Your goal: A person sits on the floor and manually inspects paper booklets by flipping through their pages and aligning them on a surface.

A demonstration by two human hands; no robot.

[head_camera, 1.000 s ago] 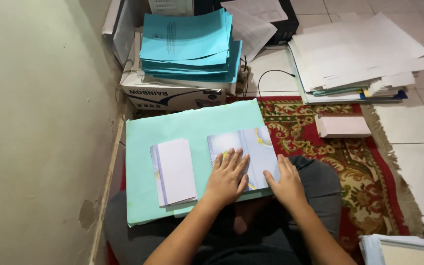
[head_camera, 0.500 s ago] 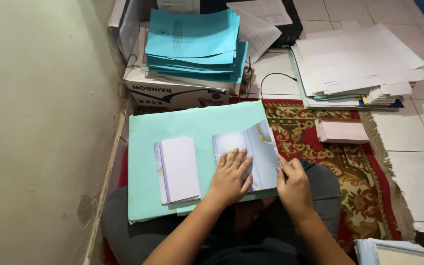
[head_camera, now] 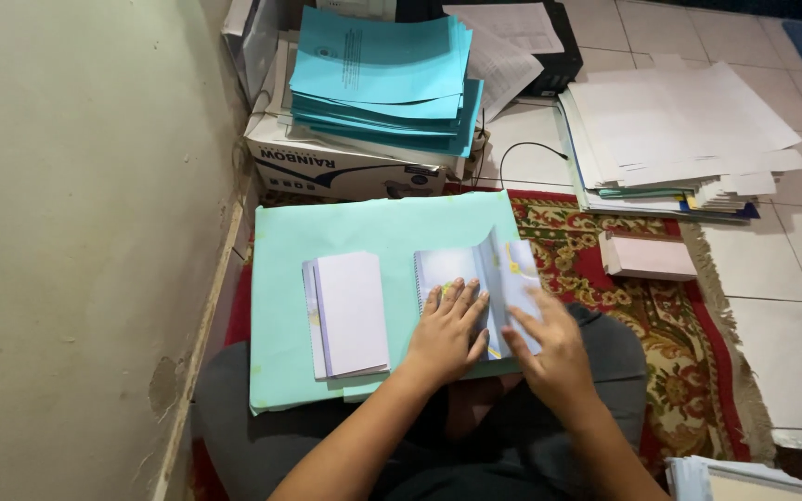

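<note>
Person sits cross-legged with a mint sheet (head_camera: 373,232) across the lap. Left hand (head_camera: 449,327) lies flat, fingers spread, pressing the left page of the open booklet (head_camera: 475,278) on the sheet's right half. Right hand (head_camera: 549,348) pinches a raised page, mid-turn, near the spine. Second booklet (head_camera: 350,314) lies closed on the left half, apart from both hands. Judged: one booklet looks done and set aside, the open one is partway through, pages left to turn. Blue folders (head_camera: 382,79) on a box (head_camera: 345,167) and white papers (head_camera: 679,130) sit untouched beyond.
</note>
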